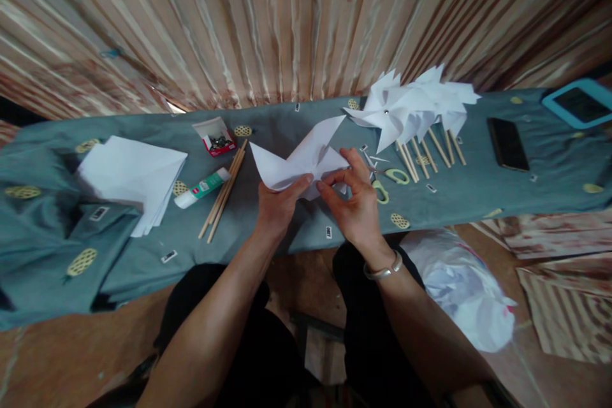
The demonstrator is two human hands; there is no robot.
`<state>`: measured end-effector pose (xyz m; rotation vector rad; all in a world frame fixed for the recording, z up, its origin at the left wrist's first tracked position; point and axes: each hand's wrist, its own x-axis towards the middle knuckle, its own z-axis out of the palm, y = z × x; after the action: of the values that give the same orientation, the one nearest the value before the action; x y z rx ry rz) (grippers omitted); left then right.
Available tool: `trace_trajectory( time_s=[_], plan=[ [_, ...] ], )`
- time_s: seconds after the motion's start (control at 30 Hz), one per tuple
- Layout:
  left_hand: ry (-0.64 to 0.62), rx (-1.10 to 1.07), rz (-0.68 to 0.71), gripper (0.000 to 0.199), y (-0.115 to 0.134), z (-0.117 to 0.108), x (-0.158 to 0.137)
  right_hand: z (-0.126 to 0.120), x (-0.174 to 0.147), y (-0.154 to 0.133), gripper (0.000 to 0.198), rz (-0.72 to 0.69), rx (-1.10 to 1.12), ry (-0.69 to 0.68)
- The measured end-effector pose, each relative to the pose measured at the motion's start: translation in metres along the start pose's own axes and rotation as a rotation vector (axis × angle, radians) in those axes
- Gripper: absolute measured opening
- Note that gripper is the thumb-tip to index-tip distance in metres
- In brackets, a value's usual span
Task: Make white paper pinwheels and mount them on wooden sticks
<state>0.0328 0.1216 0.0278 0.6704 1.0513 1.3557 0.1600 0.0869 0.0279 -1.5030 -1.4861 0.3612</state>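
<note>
Both hands hold a white paper pinwheel [306,156] just above the cloth-covered table, its blades folded in towards the middle. My left hand [282,204] grips its lower left side, thumb near the centre. With thumb and forefinger together, my right hand [351,197] pinches at the pinwheel's centre; anything small between those fingertips is too small to make out. Scissors [394,175] with green handles lie just beyond my right hand. To the left are several wooden sticks [224,194], a glue stick [203,187] and an open red box [217,139] of small metal pins.
Finished-looking pinwheels [421,105] on sticks lie overlapped at the back right, near a black phone [508,143] and a blue-framed device [581,104]. Folded white paper sheets [131,169] rest at left. A white plastic bag [463,287] sits on the floor; a striped curtain [268,25] hangs behind.
</note>
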Motion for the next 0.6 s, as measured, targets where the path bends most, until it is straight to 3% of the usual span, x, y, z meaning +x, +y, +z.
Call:
trace_trajectory(
  time_s=[0.27, 0.47, 0.6],
  plan=[
    [0.048, -0.037, 0.006, 0.029, 0.004, -0.004, 0.004, -0.006, -0.003, -0.004, 0.014, -0.115, -0.033, 0.034],
    [0.112, -0.095, 0.002, 0.032, 0.012, -0.017, 0.009, -0.012, 0.002, 0.010, 0.019, -0.051, -0.021, 0.132],
    [0.130, -0.146, -0.014, 0.035, 0.019, -0.024, 0.010, -0.005, 0.000, -0.001, 0.015, -0.161, -0.062, 0.099]
  ],
)
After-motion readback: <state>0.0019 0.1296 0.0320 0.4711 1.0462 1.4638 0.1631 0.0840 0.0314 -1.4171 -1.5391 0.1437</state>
